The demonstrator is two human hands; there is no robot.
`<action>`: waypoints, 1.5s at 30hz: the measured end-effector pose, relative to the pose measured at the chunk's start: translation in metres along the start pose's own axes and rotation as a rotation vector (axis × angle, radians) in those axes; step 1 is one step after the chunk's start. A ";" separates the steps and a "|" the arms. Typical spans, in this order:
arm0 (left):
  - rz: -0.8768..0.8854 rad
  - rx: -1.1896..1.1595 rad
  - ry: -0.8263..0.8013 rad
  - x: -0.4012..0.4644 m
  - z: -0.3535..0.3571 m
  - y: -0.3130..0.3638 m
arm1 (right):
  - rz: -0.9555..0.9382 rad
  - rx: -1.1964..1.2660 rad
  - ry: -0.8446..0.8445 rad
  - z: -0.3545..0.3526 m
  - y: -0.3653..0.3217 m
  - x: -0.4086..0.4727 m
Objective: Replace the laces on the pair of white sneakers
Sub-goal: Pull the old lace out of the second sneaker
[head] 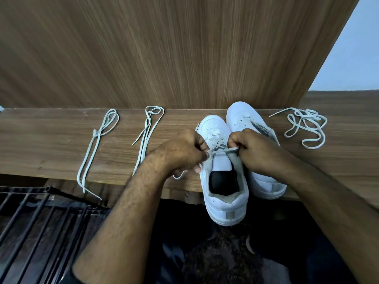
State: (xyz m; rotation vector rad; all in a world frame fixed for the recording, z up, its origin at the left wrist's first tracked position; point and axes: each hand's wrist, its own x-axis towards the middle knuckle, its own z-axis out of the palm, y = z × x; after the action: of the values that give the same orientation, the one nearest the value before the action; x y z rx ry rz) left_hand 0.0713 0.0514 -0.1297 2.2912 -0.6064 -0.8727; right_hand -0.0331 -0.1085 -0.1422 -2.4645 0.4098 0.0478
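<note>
The step in hand looks like unthreading the lace still in the near sneaker, though it could equally be threading; the frame alone does not settle it. To the left of the grip, well apart, lie 2 folded laces: the far-left lace [96, 148] and the second lace [146, 138], nearer the left hand [184, 152], whose fingers are curled and pinch 1 end of the threaded lace [220, 149]. That lace runs taut across the tongue of the near sneaker [223, 181] to the right hand [252, 148], which pinches its other end in a narrow hold. Just behind the grip and touching the near sneaker stands the far sneaker [246, 121], apparently laceless. To the right, well apart, sits 1 loose tangled lace [305, 128] on the wooden shelf [41, 144]. Count: 2 sneakers, 4 laces, 2 hands. The next move probably calls for slackening 1 side and drawing an end through its eyelet without dragging the shoe off the edge.
</note>
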 end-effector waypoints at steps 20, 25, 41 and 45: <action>-0.045 -0.089 -0.005 -0.003 0.000 0.000 | 0.002 1.000 0.250 0.007 -0.027 -0.004; -0.013 -0.022 -0.022 0.000 0.000 -0.004 | -0.221 -0.113 0.260 0.028 -0.026 -0.006; -0.009 0.033 -0.021 0.009 0.003 -0.008 | -0.306 -0.016 0.194 0.033 -0.016 0.004; -0.003 0.043 -0.023 0.008 0.003 -0.006 | -0.296 0.841 0.033 0.022 -0.027 -0.002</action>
State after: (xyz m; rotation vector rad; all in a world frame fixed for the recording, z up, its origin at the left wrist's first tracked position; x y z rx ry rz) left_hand 0.0760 0.0499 -0.1386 2.3236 -0.6382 -0.8969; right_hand -0.0250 -0.0747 -0.1441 -1.6668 0.0429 -0.2420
